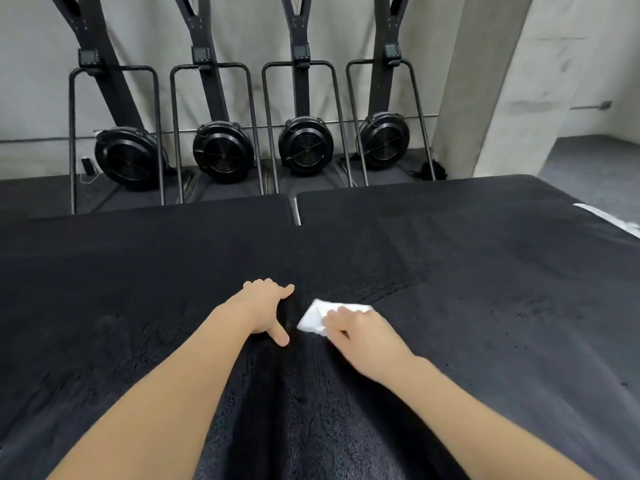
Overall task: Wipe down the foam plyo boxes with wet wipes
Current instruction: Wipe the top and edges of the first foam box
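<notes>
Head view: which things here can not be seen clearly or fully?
- Wet wipe: its right part lies under the right hand, so its full shape is hidden.
- Left hand on the left plyo box: fingertips curl out of sight.
- White strip on the right plyo box: cut off by the right edge.
- Monitor screens on the machines: too small to read.
- Box sides: below the frame.

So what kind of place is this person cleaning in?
Most likely a gym. Four fan-wheel exercise machines stand in a row against the concrete wall, and the right hand presses a white wipe on large black foam plyo boxes.
</notes>
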A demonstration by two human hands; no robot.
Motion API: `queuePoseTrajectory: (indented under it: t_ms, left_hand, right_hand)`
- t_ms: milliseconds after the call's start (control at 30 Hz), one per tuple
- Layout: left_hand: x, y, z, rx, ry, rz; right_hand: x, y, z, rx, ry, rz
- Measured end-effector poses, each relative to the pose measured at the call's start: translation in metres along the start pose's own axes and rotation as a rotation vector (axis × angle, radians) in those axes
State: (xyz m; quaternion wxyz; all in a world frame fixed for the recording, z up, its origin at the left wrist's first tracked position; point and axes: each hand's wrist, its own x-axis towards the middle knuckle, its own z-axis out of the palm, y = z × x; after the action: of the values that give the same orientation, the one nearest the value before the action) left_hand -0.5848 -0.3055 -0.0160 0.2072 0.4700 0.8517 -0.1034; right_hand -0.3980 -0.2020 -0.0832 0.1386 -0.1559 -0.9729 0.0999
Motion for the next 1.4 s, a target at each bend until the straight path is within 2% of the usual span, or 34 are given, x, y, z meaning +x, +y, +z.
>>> queuePoseTrajectory:
  t_ms: [167,233,333,400,467,600,667,800,900,1000,1133,1267,1333,1400]
  left_hand:
    - [0.005,0.005,0.002,0.066,0.031,-0.043]
    - [0.004,0.006,0.001,0.085,0.031,-0.055]
    - [0.002,0.010,-0.002,0.091,0.019,-0.074]
    - [0.000,0.013,-0.002,0.092,0.037,-0.085]
    - [-0.002,0.014,0.002,0.081,0.075,-0.097]
    - [-0.015,0.009,0.009,0.017,0.125,-0.079]
    - [-0.027,0.008,0.010,-0.077,0.127,-0.074]
    - [-0.044,0.019,0.019,-0.229,0.145,0.022]
    - [-0.058,0.032,0.025,-0.194,-0.019,0.084]
    - [-0.067,0.042,0.027,-0.048,-0.065,0.099]
    - [-0.070,0.045,0.029,-0.041,-0.028,0.101]
    - [-0.068,0.045,0.032,-0.051,-0.013,0.098]
    - [-0.064,0.043,0.034,-0.042,-0.015,0.086]
    - [-0.060,0.041,0.037,-0.034,-0.021,0.066]
  right_hand:
    - [-0.017,0.080,-0.036,-0.106,0.080,0.351]
    - [-0.023,0.080,-0.039,-0.104,0.109,0.394]
    - [-0.020,0.044,-0.026,-0.095,0.087,0.334]
    - [-0.017,0.019,-0.004,-0.122,0.076,0.194]
    - [-0.018,-0.003,0.017,-0.064,0.044,0.131]
    - [-0.030,-0.014,0.007,0.038,0.040,0.035]
    - [-0.036,0.008,-0.005,0.022,0.045,0.056]
    - [-0.054,0.063,-0.029,-0.093,0.133,0.257]
    - [-0.063,0.063,-0.027,-0.143,0.115,0.356]
    - [-0.062,0.033,-0.009,-0.167,0.095,0.316]
    - [-0.063,-0.021,0.012,-0.028,0.099,0.164]
    - [-0.070,-0.024,-0.005,0.117,0.066,0.082]
    - [-0.076,-0.005,-0.021,0.212,0.095,0.133]
    - [-0.083,0.020,-0.035,0.218,0.093,0.261]
